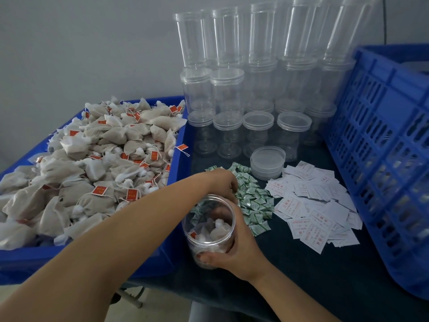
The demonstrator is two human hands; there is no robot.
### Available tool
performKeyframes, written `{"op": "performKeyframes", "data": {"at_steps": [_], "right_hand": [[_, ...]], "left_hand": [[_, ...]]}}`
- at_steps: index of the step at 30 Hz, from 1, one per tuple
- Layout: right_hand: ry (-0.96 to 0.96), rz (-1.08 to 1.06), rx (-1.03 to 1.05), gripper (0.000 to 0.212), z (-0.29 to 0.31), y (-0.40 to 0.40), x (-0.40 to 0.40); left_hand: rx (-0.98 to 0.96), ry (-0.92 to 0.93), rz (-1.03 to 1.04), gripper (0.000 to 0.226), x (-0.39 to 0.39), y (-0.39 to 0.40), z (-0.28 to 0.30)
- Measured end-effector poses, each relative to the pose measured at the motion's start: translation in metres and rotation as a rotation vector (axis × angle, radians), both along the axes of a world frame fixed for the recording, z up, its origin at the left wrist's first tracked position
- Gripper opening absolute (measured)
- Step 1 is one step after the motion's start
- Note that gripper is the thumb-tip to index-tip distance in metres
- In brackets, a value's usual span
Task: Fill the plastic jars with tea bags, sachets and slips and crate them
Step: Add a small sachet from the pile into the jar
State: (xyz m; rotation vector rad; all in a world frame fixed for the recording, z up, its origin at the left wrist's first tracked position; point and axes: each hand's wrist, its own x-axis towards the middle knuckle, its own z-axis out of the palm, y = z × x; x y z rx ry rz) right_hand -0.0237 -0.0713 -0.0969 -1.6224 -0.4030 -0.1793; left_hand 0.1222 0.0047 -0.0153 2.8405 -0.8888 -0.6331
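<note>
A clear plastic jar (210, 225) stands open near the table's front, partly filled with tea bags. My right hand (234, 252) grips its side from the right. My left hand (224, 182) reaches across above the jar's rim, its fingers curled down onto the pile of green-and-white sachets (251, 201); whether it pinches one I cannot tell. White slips with red print (318, 210) lie in a heap right of the sachets. Beige tea bags with red tags (92, 168) fill the blue bin (178, 156) on the left.
Stacks of clear lidded jars (255, 89) stand at the back against the wall. Two loose lids (267, 162) lie stacked behind the sachets. A tall blue slatted crate (380, 147) stands at the right. The tabletop (313, 275) is dark blue.
</note>
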Motion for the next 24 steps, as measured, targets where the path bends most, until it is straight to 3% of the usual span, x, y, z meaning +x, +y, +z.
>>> {"op": "performKeyframes", "data": {"at_steps": [4, 9, 15, 19, 24], "right_hand": [[0.015, -0.002, -0.002, 0.093, -0.002, 0.000, 0.001], [0.036, 0.000, -0.005, 0.094, -0.004, -0.001, 0.002], [0.071, 0.005, -0.002, 0.093, -0.002, -0.001, -0.001], [0.071, 0.008, 0.007, 0.095, -0.001, -0.002, -0.002], [0.097, 0.039, 0.018, 0.094, 0.000, -0.003, -0.004]], "left_hand": [[0.001, -0.013, -0.003, 0.025, 0.002, -0.001, 0.000], [-0.025, -0.079, 0.026, 0.020, 0.005, 0.001, 0.005], [-0.265, -0.109, 0.090, 0.017, -0.004, 0.009, 0.033], [-0.412, -0.130, 0.107, 0.003, -0.025, 0.023, 0.064], [-0.476, -0.089, 0.114, 0.012, -0.061, 0.053, 0.097]]}}
